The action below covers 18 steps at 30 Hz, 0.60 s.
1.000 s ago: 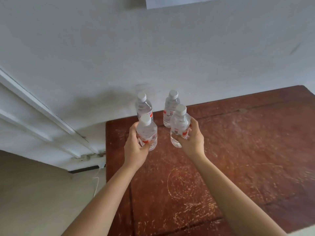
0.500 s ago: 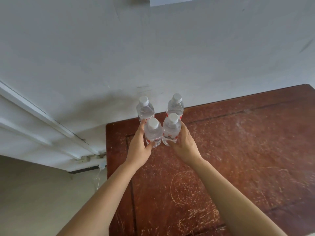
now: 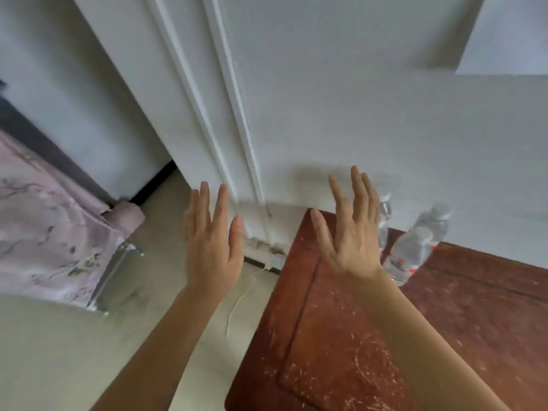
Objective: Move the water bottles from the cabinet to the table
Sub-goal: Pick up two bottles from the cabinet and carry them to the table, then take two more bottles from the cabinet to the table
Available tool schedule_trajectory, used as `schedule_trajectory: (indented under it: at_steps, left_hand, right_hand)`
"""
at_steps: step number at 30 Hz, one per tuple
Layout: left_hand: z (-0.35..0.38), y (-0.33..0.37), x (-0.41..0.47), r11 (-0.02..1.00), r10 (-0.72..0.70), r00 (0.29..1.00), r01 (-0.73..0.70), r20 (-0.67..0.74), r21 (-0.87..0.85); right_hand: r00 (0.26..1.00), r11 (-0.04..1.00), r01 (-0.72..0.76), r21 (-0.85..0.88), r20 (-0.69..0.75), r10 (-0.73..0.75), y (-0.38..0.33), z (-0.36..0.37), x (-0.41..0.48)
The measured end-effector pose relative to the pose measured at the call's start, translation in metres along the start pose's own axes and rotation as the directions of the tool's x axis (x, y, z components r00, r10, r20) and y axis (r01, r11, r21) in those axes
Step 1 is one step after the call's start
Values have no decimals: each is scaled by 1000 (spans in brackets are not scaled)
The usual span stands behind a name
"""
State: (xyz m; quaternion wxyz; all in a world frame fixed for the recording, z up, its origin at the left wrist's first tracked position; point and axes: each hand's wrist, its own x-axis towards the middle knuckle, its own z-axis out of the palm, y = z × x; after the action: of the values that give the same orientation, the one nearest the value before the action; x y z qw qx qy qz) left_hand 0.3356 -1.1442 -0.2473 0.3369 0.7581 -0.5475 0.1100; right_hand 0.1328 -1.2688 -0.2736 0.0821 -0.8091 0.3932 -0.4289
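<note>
Half a second ago each hand was wrapped round a bottle; now both have let go and the view has swung left, so the bottles sit off at 2 o'clock.

Nearest, the two forearms rise from 6 o'clock. The left hand (image 3: 212, 247) hangs over the floor, flat, fingers spread, holding nothing. The right hand (image 3: 351, 238) is over the corner of the table (image 3: 332, 336), equally splayed and empty. Just beyond it, at about 3 o'clock from its knuckles, stand the bottles (image 3: 407, 256) on the table by the wall (image 3: 355, 114): upright, long axes vertical (blur and the hand hide some, so the count is unclear). The right hand is much the nearer to them.

These bottles look delivered, so I judge the next grip lies elsewhere. The cabinet is not in view; the hands point towards 11 o'clock, away from the table, past a pink cloth (image 3: 44, 232) at 9 o'clock. Any further bottles cannot be located from here.
</note>
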Motion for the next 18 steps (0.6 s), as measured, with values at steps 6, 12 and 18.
schedule_trajectory:
  at_steps: [6,12,18]
  left_hand:
    - [-146,-85,-85,883,-221,939,307,-262,356]
    - [-290,-155,-183,711,-313,838,519,-447,475]
    - [-492,-233,-356,456,-337,677,725,-654,516]
  right_hand:
    - [923,922,319,217,151,-355,-170,76,-16]
    - [811,764,490,419,104,-576,-359,109,-62]
    - [670,505,575,644,-16,-742,-629,130,-183]
